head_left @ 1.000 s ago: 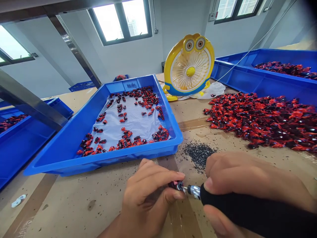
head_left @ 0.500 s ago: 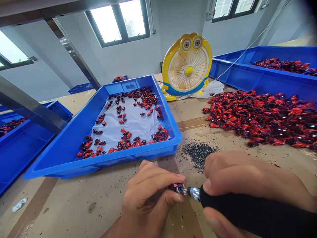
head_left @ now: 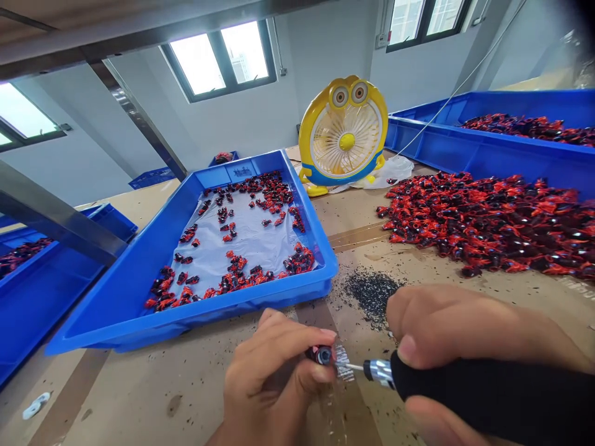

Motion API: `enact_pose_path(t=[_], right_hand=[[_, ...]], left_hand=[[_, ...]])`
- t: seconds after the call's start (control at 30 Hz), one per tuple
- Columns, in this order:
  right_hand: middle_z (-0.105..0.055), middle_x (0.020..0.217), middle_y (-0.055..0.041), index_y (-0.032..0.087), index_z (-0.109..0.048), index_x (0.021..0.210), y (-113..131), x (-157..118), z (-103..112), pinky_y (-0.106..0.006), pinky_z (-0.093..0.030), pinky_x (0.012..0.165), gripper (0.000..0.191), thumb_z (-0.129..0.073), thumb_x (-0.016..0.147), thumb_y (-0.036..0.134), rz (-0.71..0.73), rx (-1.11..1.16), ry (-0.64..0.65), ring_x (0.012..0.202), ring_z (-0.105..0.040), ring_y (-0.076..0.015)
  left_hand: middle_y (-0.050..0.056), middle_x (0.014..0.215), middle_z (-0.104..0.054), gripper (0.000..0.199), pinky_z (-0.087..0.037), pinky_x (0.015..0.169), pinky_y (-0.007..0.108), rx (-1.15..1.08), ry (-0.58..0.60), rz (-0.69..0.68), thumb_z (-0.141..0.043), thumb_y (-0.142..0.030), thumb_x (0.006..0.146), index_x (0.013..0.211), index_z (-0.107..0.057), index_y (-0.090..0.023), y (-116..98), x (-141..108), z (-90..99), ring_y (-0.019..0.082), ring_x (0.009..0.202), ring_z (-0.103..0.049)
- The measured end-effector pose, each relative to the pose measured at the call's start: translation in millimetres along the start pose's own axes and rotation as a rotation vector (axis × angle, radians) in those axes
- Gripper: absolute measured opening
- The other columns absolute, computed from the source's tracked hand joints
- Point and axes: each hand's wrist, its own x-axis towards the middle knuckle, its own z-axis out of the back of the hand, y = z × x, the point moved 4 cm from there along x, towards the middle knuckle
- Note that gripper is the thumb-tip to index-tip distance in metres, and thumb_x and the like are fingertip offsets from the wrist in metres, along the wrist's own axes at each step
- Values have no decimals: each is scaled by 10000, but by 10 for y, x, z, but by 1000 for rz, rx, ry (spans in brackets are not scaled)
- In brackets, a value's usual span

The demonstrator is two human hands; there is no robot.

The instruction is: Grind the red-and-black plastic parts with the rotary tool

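Observation:
My left hand (head_left: 272, 371) pinches a small red and black part (head_left: 320, 354) between thumb and fingertips, its round hollow end turned toward the right. Wrapped in my right hand (head_left: 469, 325) is a black-handled tool with a thin metal bit (head_left: 493, 393), which has a silver collar at the front. The bit's tip lies just beside the part's open end; whether they touch I cannot tell. Dark shavings (head_left: 374, 294) are heaped on the brown tabletop beyond my hands.
A blue tray (head_left: 307, 288) with a white liner holds scattered red and black parts. To the right lies a large heap of such parts (head_left: 483, 223), before another blue tray (head_left: 423, 145). A yellow fan (head_left: 346, 142) stands behind. A metal post (head_left: 60, 214) slants at left.
The tool has drawn back to the right, away from the part, showing more of its bit. My left hand has shifted slightly left, and the part's hollow end now faces me more.

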Motion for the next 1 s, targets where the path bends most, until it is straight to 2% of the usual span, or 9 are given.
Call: enact_pose_path(t=[0.1, 0.27, 0.37, 0.5, 0.57, 0.63, 0.7, 0.87, 1.0], right_hand=[[-719, 765, -17, 323, -710, 960, 14, 70, -16, -362, -605, 542, 425, -982, 696, 516, 31, -33, -35, 675, -721, -242], [-717, 768, -29, 325, -717, 965, 2, 74, -17, -372, -604, 536, 444, -985, 686, 543, 38, -44, -51, 689, -727, -254], [-664, 687, -5, 319, -693, 985, -51, 35, 28, -358, -558, 486, 360, -928, 773, 491, 41, 16, -43, 590, -678, -224], [-608, 628, 5, 262, -635, 1046, -85, -7, 5, -347, -492, 451, 164, -736, 929, 317, 109, 131, 44, 508, -610, -179], [-616, 641, -1, 236, -642, 1043, -71, -23, -23, -348, -476, 465, 119, -695, 961, 304, 108, 171, 3, 521, -607, -168], [-615, 657, 3, 229, -660, 1008, -60, -37, -33, -349, -446, 485, 128, -702, 988, 348, 42, 202, -117, 537, -584, -156], [-620, 680, 6, 225, -671, 993, -45, -45, -49, -351, -425, 501, 167, -725, 997, 382, -7, 216, -174, 558, -570, -148], [-618, 701, 21, 185, -679, 1010, -31, -51, -76, -324, -428, 477, 181, -800, 881, 218, 66, 251, -122, 548, -542, -119], [-641, 679, 21, 232, -699, 997, -81, -87, -69, -332, -450, 475, 159, -771, 939, 362, 58, 213, -128, 519, -543, -137]], left_hand=[[10, 792, -850, 163, -524, 663, 310, -23, -33, 32, -803, -363, 1025, 1147, -840, -263, 44, -6, 34, 166, 661, -696], [17, 884, -889, 162, -532, 626, 287, -43, -9, 27, -806, -363, 1022, 1151, -846, -273, 76, -8, 23, 162, 692, -719], [14, 905, -893, 165, -541, 629, 282, -69, -4, 37, -808, -348, 1022, 1168, -846, -278, 82, -19, 12, 160, 707, -726], [4, 921, -892, 186, -540, 645, 279, -86, 6, 48, -808, -351, 1024, 1193, -837, -279, 86, -33, 6, 148, 715, -721], [11, 932, -895, 183, -530, 650, 285, -70, 9, 34, -804, -354, 1028, 1188, -835, -269, 76, -31, 5, 150, 721, -718], [20, 936, -897, 186, -520, 660, 298, -50, 14, 12, -800, -355, 1031, 1189, -832, -262, 62, -24, 0, 156, 718, -717], [22, 925, -896, 186, -519, 675, 311, -39, 20, -1, -792, -354, 1037, 1196, -828, -263, 52, -15, -8, 161, 710, -717], [15, 892, -873, 173, -523, 696, 309, -57, 33, -20, -774, -335, 1053, 1195, -819, -246, 50, -1, -23, 155, 725, -710], [7, 868, -850, 169, -517, 713, 303, -29, 42, -18, -766, -329, 1059, 1192, -815, -238, 59, -7, -20, 145, 736, -701]])
